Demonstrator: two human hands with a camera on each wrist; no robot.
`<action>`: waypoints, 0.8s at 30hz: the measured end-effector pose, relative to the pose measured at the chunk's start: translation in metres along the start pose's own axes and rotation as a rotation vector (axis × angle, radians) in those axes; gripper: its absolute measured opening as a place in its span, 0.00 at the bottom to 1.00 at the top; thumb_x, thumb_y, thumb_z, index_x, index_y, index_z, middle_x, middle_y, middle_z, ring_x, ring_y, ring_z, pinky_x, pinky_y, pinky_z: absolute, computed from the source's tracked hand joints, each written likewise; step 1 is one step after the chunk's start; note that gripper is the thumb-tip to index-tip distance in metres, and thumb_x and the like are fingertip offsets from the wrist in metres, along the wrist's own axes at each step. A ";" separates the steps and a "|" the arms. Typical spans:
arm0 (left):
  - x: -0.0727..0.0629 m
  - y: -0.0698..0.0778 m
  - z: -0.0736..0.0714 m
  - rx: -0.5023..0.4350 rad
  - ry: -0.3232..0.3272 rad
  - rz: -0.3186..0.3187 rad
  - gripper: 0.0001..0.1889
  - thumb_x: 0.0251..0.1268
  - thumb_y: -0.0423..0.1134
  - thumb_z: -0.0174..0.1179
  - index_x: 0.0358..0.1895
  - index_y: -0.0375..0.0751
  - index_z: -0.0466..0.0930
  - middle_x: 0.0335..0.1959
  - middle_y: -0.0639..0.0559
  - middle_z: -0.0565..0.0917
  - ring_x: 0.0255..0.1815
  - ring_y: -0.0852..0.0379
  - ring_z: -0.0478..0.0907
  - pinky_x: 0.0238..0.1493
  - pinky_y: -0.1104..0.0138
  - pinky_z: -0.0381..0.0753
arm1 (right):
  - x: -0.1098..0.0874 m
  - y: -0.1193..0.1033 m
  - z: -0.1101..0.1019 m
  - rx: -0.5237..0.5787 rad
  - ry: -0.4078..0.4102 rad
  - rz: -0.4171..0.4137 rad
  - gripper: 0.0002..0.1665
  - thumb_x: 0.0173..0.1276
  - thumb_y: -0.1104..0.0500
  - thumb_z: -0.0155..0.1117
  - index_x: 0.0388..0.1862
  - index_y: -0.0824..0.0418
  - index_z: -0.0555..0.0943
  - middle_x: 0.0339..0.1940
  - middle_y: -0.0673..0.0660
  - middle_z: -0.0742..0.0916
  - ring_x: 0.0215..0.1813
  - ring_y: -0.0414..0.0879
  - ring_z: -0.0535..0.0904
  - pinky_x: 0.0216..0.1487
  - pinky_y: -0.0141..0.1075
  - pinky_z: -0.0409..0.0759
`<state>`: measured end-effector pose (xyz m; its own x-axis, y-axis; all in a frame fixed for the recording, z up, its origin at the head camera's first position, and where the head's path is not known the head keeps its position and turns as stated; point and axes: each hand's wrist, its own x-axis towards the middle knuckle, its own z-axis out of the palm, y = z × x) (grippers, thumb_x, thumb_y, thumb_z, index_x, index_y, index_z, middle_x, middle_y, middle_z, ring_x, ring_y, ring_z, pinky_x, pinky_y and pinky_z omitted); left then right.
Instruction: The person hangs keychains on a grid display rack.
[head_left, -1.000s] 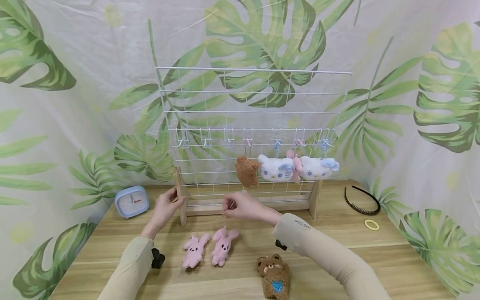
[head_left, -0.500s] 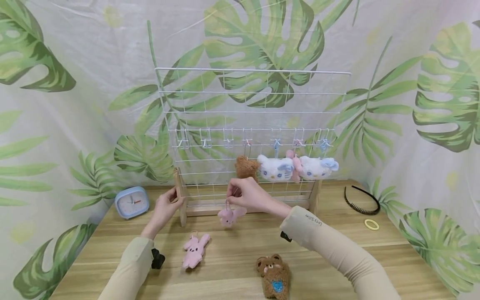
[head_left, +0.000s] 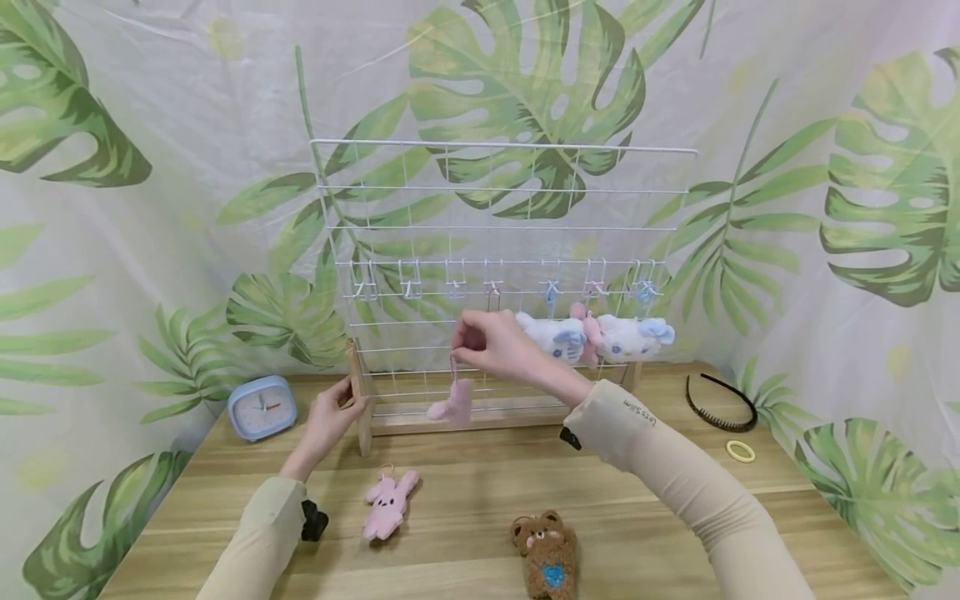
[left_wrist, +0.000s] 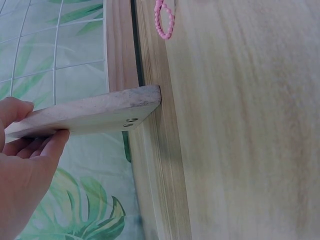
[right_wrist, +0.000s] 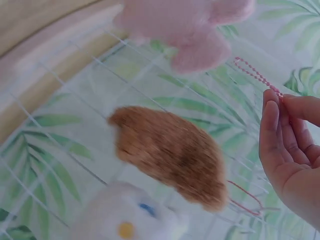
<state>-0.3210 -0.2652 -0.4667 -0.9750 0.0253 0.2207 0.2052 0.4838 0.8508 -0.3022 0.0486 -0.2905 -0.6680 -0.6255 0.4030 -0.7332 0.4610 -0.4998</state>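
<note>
My right hand (head_left: 498,346) pinches the pink bead chain (right_wrist: 257,75) of a pink bunny plush keychain (head_left: 456,404), which dangles in front of the white wire rack (head_left: 502,144). With thumb and fingers on either side, my left hand (head_left: 332,417) grips the rack's wooden side foot (left_wrist: 100,107). A brown plush (right_wrist: 170,155) hangs beside the right hand in the right wrist view; in the head view that hand covers it. Another pink bunny keychain (head_left: 387,504) and a brown bear plush (head_left: 550,554) lie on the table.
White plush heads (head_left: 630,337) with blue bows and a pink plush (head_left: 588,333) hang at the rack's right. Several hooks (head_left: 410,287) line one grid bar. A blue clock (head_left: 262,408) stands left; a black headband (head_left: 722,404) and yellow ring (head_left: 740,451) lie right.
My right hand has lifted one pink bunny keychain off the table by its chain and raised it up to the rack, where it has turned. My left hand stays on the wooden foot.
</note>
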 end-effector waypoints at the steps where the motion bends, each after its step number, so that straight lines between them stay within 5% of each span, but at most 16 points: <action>1: 0.000 0.000 0.000 0.004 -0.001 -0.001 0.30 0.74 0.35 0.54 0.73 0.24 0.59 0.68 0.25 0.70 0.70 0.33 0.70 0.66 0.50 0.76 | 0.002 -0.002 -0.003 0.004 0.006 -0.001 0.04 0.66 0.65 0.68 0.33 0.60 0.80 0.29 0.54 0.89 0.27 0.33 0.79 0.29 0.22 0.78; 14: 0.001 -0.002 0.000 0.014 -0.007 -0.011 0.30 0.75 0.35 0.54 0.73 0.23 0.58 0.69 0.24 0.69 0.70 0.33 0.69 0.67 0.50 0.75 | 0.022 -0.025 -0.040 0.008 0.087 -0.011 0.04 0.66 0.66 0.68 0.34 0.62 0.80 0.32 0.57 0.90 0.32 0.42 0.85 0.36 0.26 0.84; 24: -0.001 0.001 0.000 -0.009 0.014 0.006 0.29 0.73 0.32 0.54 0.72 0.22 0.60 0.68 0.24 0.69 0.70 0.33 0.69 0.67 0.49 0.74 | 0.040 -0.022 -0.058 -0.018 0.128 0.022 0.03 0.67 0.65 0.66 0.35 0.63 0.80 0.36 0.59 0.90 0.37 0.47 0.88 0.42 0.32 0.86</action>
<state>-0.3200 -0.2642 -0.4659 -0.9725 0.0160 0.2325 0.2119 0.4761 0.8535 -0.3200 0.0503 -0.2185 -0.6942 -0.5299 0.4872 -0.7193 0.4862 -0.4961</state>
